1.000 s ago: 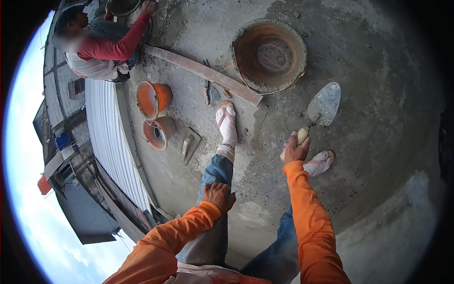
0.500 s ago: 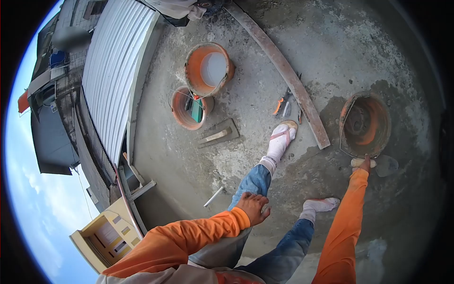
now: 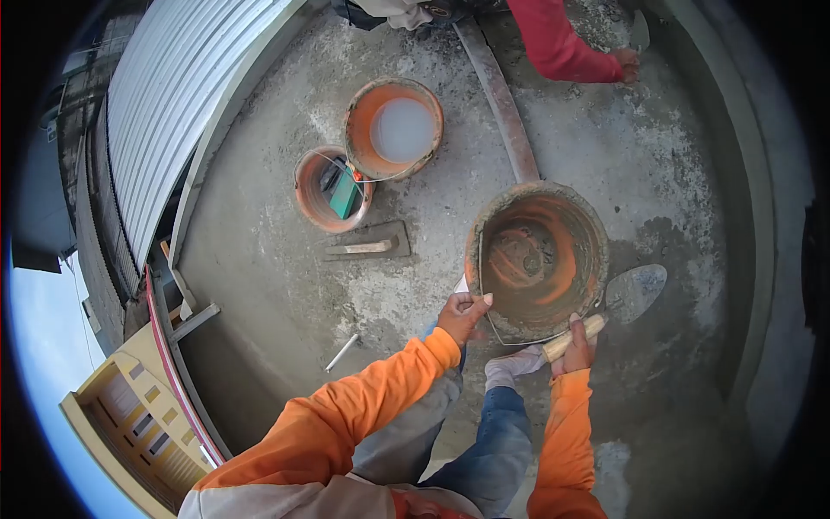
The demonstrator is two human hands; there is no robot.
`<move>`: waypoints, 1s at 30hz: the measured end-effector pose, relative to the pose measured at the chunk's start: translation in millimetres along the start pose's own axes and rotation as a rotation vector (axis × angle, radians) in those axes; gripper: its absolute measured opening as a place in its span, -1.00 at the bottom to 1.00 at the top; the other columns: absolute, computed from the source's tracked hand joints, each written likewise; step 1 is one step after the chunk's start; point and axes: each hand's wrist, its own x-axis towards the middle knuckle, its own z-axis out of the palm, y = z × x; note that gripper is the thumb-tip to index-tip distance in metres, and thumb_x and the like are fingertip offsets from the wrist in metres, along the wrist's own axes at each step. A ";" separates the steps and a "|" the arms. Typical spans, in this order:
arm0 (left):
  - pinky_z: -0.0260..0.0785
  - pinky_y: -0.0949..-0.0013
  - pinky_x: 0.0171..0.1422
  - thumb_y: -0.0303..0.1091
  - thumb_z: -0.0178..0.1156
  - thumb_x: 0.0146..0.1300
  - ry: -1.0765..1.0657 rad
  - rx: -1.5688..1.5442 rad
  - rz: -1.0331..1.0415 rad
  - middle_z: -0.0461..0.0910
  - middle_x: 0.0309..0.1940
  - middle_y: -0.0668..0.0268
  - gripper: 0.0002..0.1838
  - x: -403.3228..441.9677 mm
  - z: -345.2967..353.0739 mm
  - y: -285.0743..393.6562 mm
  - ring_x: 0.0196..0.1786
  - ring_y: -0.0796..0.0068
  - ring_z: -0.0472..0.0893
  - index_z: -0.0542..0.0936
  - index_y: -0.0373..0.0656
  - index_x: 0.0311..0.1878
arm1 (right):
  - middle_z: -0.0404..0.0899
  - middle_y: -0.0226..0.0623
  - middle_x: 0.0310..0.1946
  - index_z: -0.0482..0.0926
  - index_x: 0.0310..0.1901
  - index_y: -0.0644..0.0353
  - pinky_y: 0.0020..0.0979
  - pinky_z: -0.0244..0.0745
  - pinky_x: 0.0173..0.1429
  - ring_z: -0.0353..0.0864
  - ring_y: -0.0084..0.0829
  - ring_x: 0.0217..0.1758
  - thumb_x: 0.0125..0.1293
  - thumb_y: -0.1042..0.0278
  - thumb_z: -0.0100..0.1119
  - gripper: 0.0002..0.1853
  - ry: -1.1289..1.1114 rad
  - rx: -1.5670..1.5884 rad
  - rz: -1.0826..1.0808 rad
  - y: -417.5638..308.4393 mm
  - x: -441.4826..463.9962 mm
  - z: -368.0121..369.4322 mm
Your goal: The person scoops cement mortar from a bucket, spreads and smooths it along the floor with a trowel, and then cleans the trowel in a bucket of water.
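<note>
An orange bucket (image 3: 596, 251), its inside smeared with grey mortar, is in front of me, tipped toward me so its inside shows. My left hand (image 3: 464, 317) closes at its near left rim, thumb and fingers on the wire handle there. In my right hand (image 3: 577, 346) is the wooden grip of a pointing trowel (image 3: 638, 292); its mortar-coated blade sticks out to the right of the bucket. The right fingers also sit against the bucket's near rim. The bucket partly covers my feet.
Left of centre are a bucket of whitish water (image 3: 353, 130) and a smaller bucket (image 3: 304, 195) with a green block. A plastering float (image 3: 367, 245) and white stick (image 3: 341, 353) lie nearby. A long board (image 3: 506, 108) runs backward. A co-worker's red sleeve (image 3: 553, 48) reaches in.
The mortar bucket has come left and closer. My left hand has gone from my knee to the bucket; my right hand came along with the trowel. A co-worker's arm has entered at the top.
</note>
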 end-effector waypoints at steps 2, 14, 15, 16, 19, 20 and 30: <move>0.51 0.20 -0.18 -0.19 0.26 0.09 0.041 -0.176 0.083 0.50 -0.17 0.18 -0.53 1.8 -30.5 -8.9 -0.17 0.31 0.56 0.32 -0.27 -0.07 | 0.40 -0.21 -0.01 0.19 0.17 0.33 -0.43 0.29 0.10 0.41 -0.35 0.02 0.14 0.43 0.11 -0.45 -0.058 -0.041 0.102 2.0 -22.3 46.4; 0.40 0.11 -0.02 -0.19 0.19 0.12 0.429 -0.347 0.588 0.46 -0.14 0.30 -0.60 -3.6 -267.7 166.6 -0.12 0.32 0.50 0.32 -0.08 -0.03 | 0.49 -0.28 -0.46 0.39 -0.12 0.33 -0.46 0.46 -0.47 0.50 -0.54 -0.55 0.06 0.17 0.22 -0.55 -0.702 -0.771 0.027 25.5 -9.3 165.9; 0.39 0.12 -0.01 -0.19 0.19 0.13 0.490 -0.367 0.596 0.47 -0.16 0.31 -0.63 11.2 -271.0 195.5 -0.13 0.34 0.51 0.34 -0.07 -0.05 | 0.47 -0.37 -0.49 0.41 -0.16 0.29 -0.47 0.45 -0.53 0.47 -0.59 -0.55 0.07 0.28 0.19 -0.65 -0.798 -0.794 -0.066 27.8 -2.6 182.0; 0.38 0.14 -0.01 -0.19 0.16 0.15 0.529 -0.403 0.588 0.51 -0.21 0.31 -0.68 36.2 -283.6 222.7 -0.16 0.34 0.52 0.37 -0.06 -0.08 | 0.46 -0.35 -0.47 0.39 -0.11 0.30 -0.46 0.45 -0.51 0.47 -0.58 -0.55 0.07 0.31 0.16 -0.64 -0.833 -0.719 -0.001 34.6 8.9 201.9; 0.45 0.15 -0.05 -0.24 0.12 0.19 0.541 -0.464 0.599 0.53 -0.28 0.25 -0.80 106.9 -306.9 296.4 -0.20 0.28 0.55 0.41 -0.10 -0.19 | 0.48 -0.28 -0.44 0.37 -0.07 0.32 -0.42 0.47 -0.48 0.50 -0.51 -0.53 0.08 0.30 0.11 -0.61 -0.871 -0.554 0.145 47.1 30.9 262.9; 0.45 0.15 -0.05 -0.24 0.12 0.19 0.528 -0.455 0.597 0.53 -0.28 0.25 -0.80 128.8 -305.0 319.8 -0.20 0.28 0.55 0.41 -0.10 -0.19 | 0.51 -0.24 -0.41 0.37 -0.08 0.34 -0.40 0.49 -0.46 0.55 -0.45 -0.51 0.09 0.26 0.09 -0.59 -0.882 -0.460 0.219 46.9 37.6 284.0; 0.56 0.19 -0.18 -0.18 0.07 0.24 0.343 -0.651 0.468 0.44 -0.10 0.01 -0.55 296.9 -318.3 346.7 -0.25 0.15 0.58 0.25 -0.26 0.06 | 0.47 -0.18 -0.30 0.12 0.23 0.32 -0.46 0.53 -0.45 0.53 -0.47 -0.35 0.15 0.31 0.07 -0.36 -0.594 -0.312 0.050 89.7 71.3 379.9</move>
